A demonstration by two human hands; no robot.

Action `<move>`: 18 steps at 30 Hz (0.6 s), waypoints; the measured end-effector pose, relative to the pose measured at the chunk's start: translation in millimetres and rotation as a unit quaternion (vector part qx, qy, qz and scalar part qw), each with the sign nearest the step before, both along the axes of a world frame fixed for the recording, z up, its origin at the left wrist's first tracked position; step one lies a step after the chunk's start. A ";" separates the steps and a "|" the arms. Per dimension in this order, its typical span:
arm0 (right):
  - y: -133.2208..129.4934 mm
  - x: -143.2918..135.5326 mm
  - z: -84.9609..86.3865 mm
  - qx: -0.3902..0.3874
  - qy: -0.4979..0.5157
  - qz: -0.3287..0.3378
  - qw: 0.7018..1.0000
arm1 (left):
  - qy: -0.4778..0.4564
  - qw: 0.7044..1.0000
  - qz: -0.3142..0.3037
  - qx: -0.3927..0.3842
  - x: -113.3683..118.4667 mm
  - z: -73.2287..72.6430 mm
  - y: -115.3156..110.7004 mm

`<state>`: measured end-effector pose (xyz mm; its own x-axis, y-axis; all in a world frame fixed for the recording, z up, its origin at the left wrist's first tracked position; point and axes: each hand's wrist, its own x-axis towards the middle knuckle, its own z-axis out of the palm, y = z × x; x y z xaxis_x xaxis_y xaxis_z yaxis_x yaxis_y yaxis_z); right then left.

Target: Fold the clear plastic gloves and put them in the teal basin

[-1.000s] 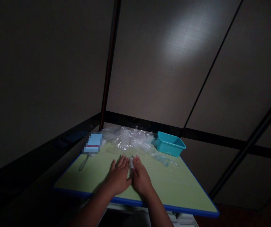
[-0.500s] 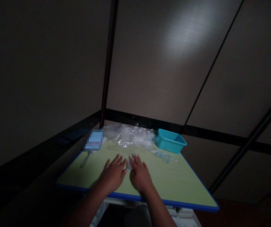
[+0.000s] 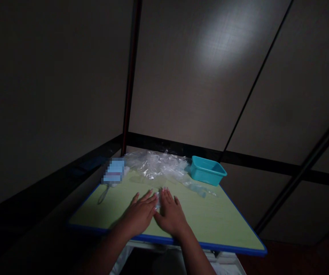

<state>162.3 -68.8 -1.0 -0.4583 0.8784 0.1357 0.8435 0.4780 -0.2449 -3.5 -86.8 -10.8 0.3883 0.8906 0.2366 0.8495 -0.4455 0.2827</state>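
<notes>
Translucent whitish plastic-like piece (image 3: 158, 201) lies between the left hand (image 3: 140, 214) and right hand (image 3: 170, 214) on a pale-green, blue-edged table (image 3: 210, 217), fingers extended, neither gripping; apparently mid-smoothing, it calls next for even, gentle pressure.

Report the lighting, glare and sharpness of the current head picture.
Head view: dim overall, darkest toward the left; head view: soft glare on the back wall, bright glints on the crumpled clear plastic; head view: blue item pixelated, small pale piece between left hand and right hand too indistinct to identify.
</notes>
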 end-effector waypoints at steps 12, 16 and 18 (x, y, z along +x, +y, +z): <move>-11.5 20.1 1.0 -0.012 -0.007 -0.008 1.000 | 0.001 0.999 -0.041 0.019 8.6 7.4 2.0; -5.6 27.4 1.4 -0.003 0.057 -0.013 0.998 | 0.000 0.999 -0.044 -0.015 9.4 6.3 4.4; -2.5 30.7 2.4 0.004 0.088 -0.026 0.996 | -0.004 0.999 -0.039 -0.020 9.9 6.0 4.2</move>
